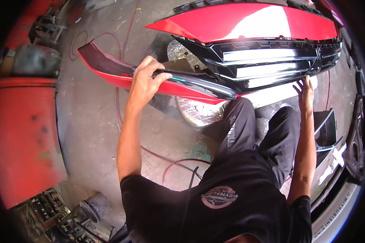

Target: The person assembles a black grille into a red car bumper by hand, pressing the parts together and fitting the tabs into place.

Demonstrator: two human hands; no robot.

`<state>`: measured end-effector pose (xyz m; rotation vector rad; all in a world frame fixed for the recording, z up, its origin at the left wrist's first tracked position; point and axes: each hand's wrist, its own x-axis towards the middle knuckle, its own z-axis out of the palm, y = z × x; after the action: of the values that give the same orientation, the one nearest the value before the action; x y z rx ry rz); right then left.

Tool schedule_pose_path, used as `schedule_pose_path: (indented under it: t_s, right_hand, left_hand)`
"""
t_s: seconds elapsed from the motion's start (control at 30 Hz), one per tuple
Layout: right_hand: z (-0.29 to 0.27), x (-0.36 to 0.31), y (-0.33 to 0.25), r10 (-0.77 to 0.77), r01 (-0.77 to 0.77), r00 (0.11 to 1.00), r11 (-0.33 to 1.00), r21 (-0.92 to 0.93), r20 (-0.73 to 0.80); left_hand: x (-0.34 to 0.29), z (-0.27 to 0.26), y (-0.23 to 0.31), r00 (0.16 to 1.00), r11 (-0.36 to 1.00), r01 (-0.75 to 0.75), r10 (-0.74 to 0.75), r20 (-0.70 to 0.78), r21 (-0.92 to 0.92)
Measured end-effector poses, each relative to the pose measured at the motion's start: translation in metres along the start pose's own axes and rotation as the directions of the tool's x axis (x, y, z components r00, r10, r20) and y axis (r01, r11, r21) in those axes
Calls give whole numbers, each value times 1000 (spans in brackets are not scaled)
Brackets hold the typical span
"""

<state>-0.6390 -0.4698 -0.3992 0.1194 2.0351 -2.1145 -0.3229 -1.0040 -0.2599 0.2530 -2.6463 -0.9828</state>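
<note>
A red car bumper (186, 28) lies in front of me, with a black grille (198, 50) set along its near side and bright light reflecting off its slats. Its red side end (107, 79) reaches out to the left, edged by a glossy black trim strip (202, 84). My left hand (145, 79) is closed on that strip, thumb on top and fingers bent over its edge. At the right, the fingers of my right hand (306, 93) are stretched and apart, the fingertips at the grille's near edge. Foil-covered supports (200, 111) show beneath the bumper, by my knees.
A red drum (24, 133) stands at the left, with a dark rounded object (36, 60) behind it. Hoses (166, 160) snake over the concrete floor. A black trim part (325, 127) and a pale car panel (338, 210) are on my right. Clutter fills the shelf (61, 214) at lower left.
</note>
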Motion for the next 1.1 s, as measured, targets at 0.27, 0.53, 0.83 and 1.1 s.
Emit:
schedule_pose_path:
  t_s: [0.27,0.53,0.83,1.1]
  right_hand:
    - [11,-8,-14,18,-19,1000,999,-33,-19]
    - [16,-10,-9,-21,19,997,1000,-24,-71]
    - [9,-1,1,-35,35,998,999,4,-56]
    - [25,-7,3,-103,100,993,994,-48,-57]
  left_hand:
    - [11,62,42,928,885,-371,363,79,282]
    - [16,80,51,950,898,-312,301,85,310]
    - [11,132,73,914,807,-331,404,-47,489]
    - [4,133,65,944,840,-266,327,-50,473]
